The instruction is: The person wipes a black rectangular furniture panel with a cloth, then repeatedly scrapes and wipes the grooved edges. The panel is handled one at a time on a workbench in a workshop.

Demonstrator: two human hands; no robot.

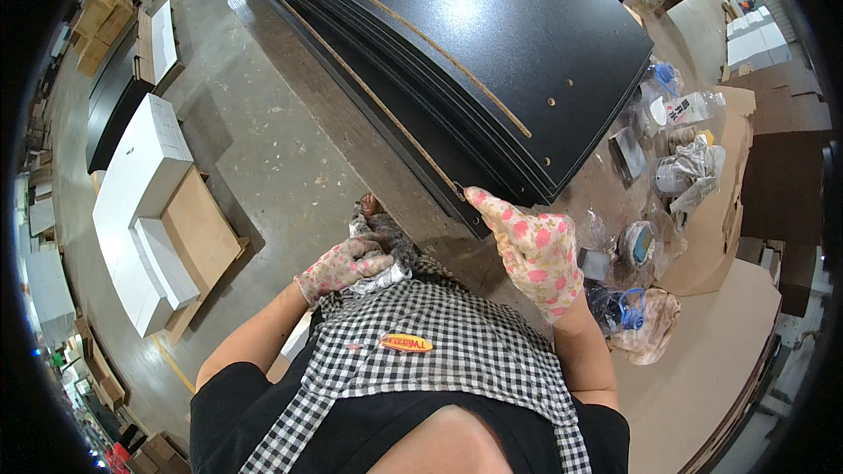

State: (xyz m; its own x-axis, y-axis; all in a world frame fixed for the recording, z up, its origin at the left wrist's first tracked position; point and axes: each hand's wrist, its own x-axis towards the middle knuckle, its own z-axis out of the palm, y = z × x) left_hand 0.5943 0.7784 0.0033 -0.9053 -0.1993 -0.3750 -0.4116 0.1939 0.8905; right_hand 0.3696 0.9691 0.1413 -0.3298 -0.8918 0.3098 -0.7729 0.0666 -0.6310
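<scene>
Black panels (pixel 527 26) lie stacked on a brown work surface in front of me, their near corners fanned out. Rough tan grooves run along the top panel and along a lower one that juts out to the left. My right hand (pixel 534 256), in a pink-flowered glove, has its fingers closed, with the tip at the near end of the lower panel's groove. A small dark bit shows at that fingertip, too small to name. In a matching glove, my left hand (pixel 347 269) rests by my apron, its fingers curled over a crumpled whitish rag (pixel 386 277).
Bottles (pixel 694 108), a dark grey block (pixel 628 154) and wrapped containers clutter the surface to the right, beside a cardboard sheet (pixel 716 211). On the floor at left, white panels (pixel 145 193) are stacked on brown board. A black curved panel stack (pixel 114 118) stands behind them.
</scene>
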